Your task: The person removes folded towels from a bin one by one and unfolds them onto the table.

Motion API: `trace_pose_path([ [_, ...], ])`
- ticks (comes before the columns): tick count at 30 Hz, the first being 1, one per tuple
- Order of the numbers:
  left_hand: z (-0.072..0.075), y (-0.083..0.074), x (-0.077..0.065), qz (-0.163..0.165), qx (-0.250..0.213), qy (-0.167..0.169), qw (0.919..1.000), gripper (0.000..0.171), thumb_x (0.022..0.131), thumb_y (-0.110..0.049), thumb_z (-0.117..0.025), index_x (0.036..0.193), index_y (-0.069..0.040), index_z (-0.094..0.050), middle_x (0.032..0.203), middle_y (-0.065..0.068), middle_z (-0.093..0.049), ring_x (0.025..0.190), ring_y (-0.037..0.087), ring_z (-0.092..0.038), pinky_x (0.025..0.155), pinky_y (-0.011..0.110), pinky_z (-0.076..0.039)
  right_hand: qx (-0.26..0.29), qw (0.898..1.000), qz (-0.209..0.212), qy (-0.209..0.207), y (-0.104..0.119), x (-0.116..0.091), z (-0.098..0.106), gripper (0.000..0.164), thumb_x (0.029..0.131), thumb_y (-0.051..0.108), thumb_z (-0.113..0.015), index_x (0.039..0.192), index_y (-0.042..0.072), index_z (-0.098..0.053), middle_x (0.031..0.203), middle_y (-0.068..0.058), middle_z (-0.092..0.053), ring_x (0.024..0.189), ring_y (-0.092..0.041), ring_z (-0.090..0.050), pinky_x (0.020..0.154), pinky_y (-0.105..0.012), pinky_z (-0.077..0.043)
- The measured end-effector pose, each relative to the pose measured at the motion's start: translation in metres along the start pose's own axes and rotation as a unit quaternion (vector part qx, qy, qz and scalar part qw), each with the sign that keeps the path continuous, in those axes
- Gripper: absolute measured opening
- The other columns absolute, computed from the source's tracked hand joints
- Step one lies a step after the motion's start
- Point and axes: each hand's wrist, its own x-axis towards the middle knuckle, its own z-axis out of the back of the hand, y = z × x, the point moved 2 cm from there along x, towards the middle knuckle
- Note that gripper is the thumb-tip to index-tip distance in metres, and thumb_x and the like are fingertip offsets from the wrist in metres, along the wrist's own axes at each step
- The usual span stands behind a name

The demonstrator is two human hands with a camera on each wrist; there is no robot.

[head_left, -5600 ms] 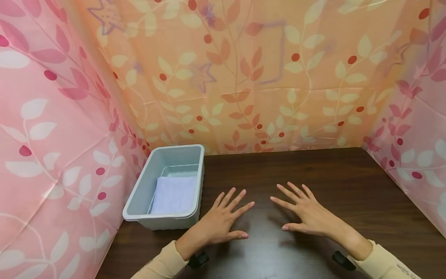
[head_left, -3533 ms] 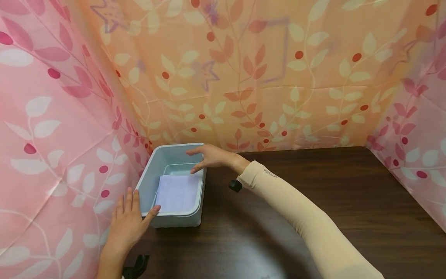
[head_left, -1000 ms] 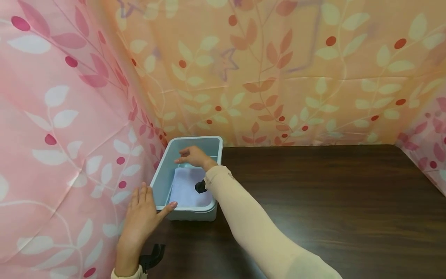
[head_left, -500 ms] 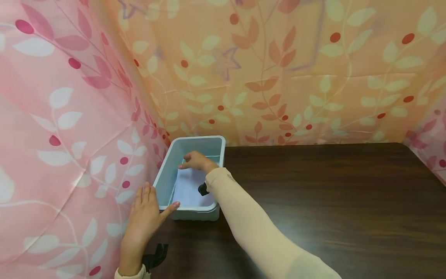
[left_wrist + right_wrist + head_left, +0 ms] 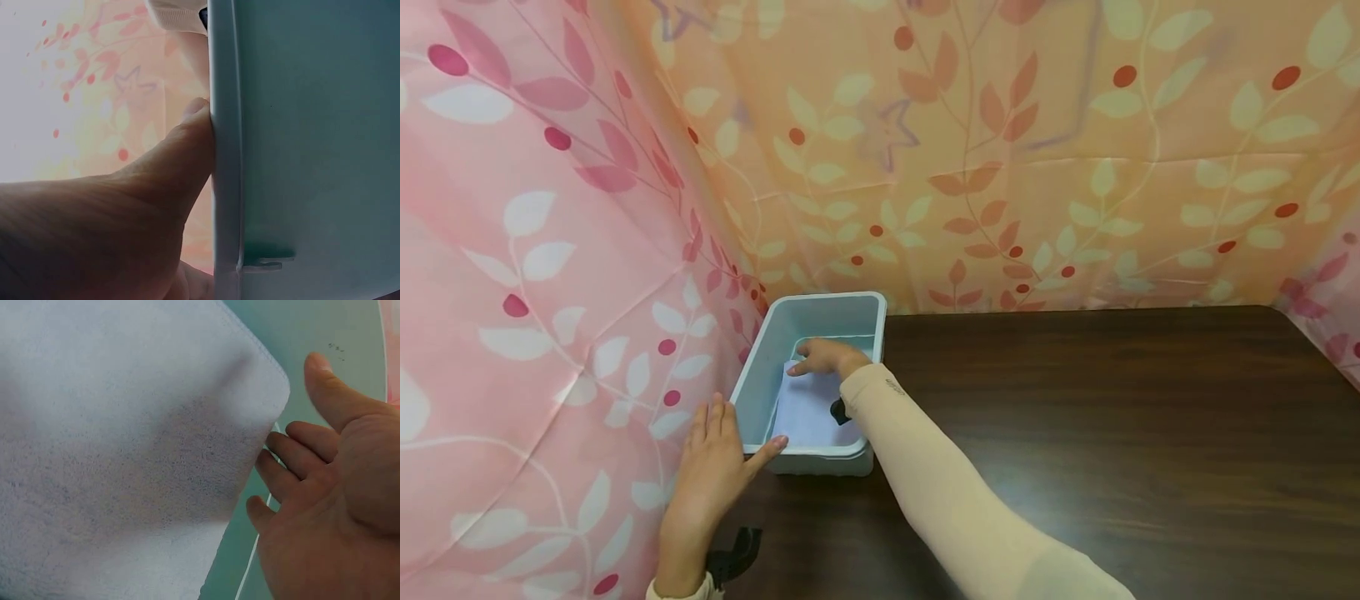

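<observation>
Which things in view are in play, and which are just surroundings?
In play:
pale lavender cloth, lying in the bin
left hand, touching the bin
right hand, at the cloth's edge

Surroundings:
dark table
pink curtain
orange curtain

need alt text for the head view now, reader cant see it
A person's right hand is inside a light grey-blue plastic bin, at the far edge of a pale lilac cloth. The left hand touches the bin's near left corner. The bin sits on a dark wood-grain table, with leaf-patterned orange fabric behind.
</observation>
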Motion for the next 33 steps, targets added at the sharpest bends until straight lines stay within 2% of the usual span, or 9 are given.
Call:
trace_pose_path([
  [6, 0.0, -0.0009, 0.0018, -0.001, 0.001, 0.0, 1.0, 0.107, 0.087, -0.066, -0.059, 0.147, 0.017, -0.026, 0.158, 0.037, -0.02, 0.145, 0.057, -0.015, 0.114, 0.07, -0.022, 0.009, 1.0, -0.01, -0.017, 0.0017, 0.0028, 0.0023, 0.063, 0.098, 0.041, -0.06, 0.15, 0.01, -0.043, 0.155, -0.007, -0.045, 0.145, -0.024, -0.041, 0.12, -0.041, -0.035],
  [11, -0.0012, 0.0002, 0.003, 0.002, -0.001, 0.012, 0.9999, 0.109, 0.088, -0.068, -0.056, 0.148, 0.018, -0.024, 0.159, 0.036, -0.017, 0.147, 0.055, -0.013, 0.116, 0.069, -0.018, -0.006, 1.0, 0.0, -0.008, 0.0023, 0.0029, 0.0033, 0.062, 0.098, 0.041, -0.059, 0.149, 0.009, -0.044, 0.154, -0.007, -0.048, 0.143, -0.024, -0.045, 0.118, -0.04, -0.037],
  [14, -0.0016, 0.0005, 0.0035, 0.001, 0.001, 0.01, 1.0, 0.109, 0.088, -0.068, -0.056, 0.147, 0.018, -0.025, 0.159, 0.036, -0.018, 0.146, 0.055, -0.014, 0.115, 0.07, -0.02, -0.009, 1.0, -0.008, -0.003, 0.0013, 0.0028, 0.0025, 0.063, 0.096, 0.044, -0.061, 0.148, 0.011, -0.046, 0.152, -0.005, -0.05, 0.139, -0.023, -0.048, 0.117, -0.041, -0.039],
  [19, -0.0024, 0.0013, 0.0024, 0.003, 0.002, 0.013, 0.9999, 0.11, 0.088, -0.069, -0.056, 0.147, 0.018, -0.025, 0.159, 0.036, -0.018, 0.146, 0.055, -0.013, 0.115, 0.07, -0.021, 0.011, 1.0, -0.004, -0.003, 0.0005, 0.0037, 0.0, 0.063, 0.095, 0.041, -0.064, 0.147, 0.009, -0.048, 0.15, -0.007, -0.051, 0.138, -0.024, -0.05, 0.116, -0.043, -0.04],
  [26, -0.0032, 0.0017, 0.0021, 0.009, -0.001, 0.014, 0.9999, 0.108, 0.087, -0.066, -0.059, 0.148, 0.017, -0.024, 0.159, 0.036, -0.017, 0.146, 0.055, -0.013, 0.114, 0.071, -0.021, 0.038, 0.999, 0.004, -0.037, 0.0012, 0.0078, -0.0018, 0.061, 0.089, 0.035, -0.074, 0.14, 0.007, -0.056, 0.142, -0.007, -0.06, 0.128, -0.023, -0.058, 0.111, -0.039, -0.046],
  [33, -0.0014, 0.001, 0.0014, 0.009, 0.002, 0.018, 0.9998, 0.109, 0.088, -0.068, -0.056, 0.148, 0.017, -0.024, 0.159, 0.036, -0.016, 0.147, 0.055, -0.013, 0.115, 0.07, -0.019, 0.06, 0.996, 0.019, -0.056, 0.0018, 0.0083, -0.0014, 0.05, 0.085, 0.03, -0.078, 0.131, 0.012, -0.065, 0.131, -0.004, -0.068, 0.12, -0.02, -0.063, 0.105, -0.036, -0.049],
])
